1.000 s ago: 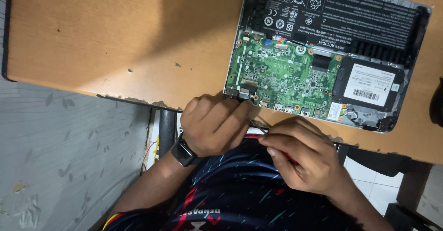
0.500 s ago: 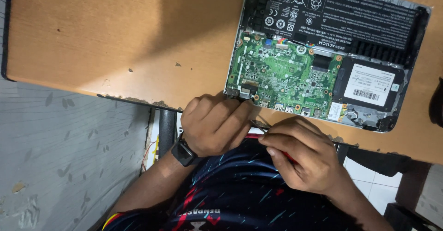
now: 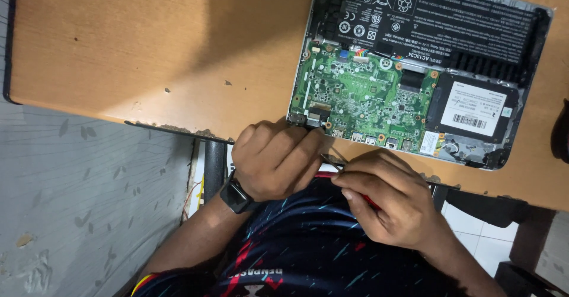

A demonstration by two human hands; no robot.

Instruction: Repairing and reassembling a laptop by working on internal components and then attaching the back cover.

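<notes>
The opened laptop (image 3: 415, 72) lies on the wooden counter (image 3: 148, 54), bottom cover off, its long axis running from ten o'clock to four. The left hand (image 3: 275, 157) sits at its near corner, at about seven o'clock from the green circuit board (image 3: 367, 95) — fingers curled, tips touching the chassis edge by the hinge. The right hand (image 3: 388, 199) is just beside it at four o'clock, pinched around a slim tool (image 3: 335, 159) with a red handle, its metal tip pointing toward ten o'clock at that same corner. The left hand is nearer. Inside the shell: black battery (image 3: 438, 18), board, a drive (image 3: 474, 107).
</notes>
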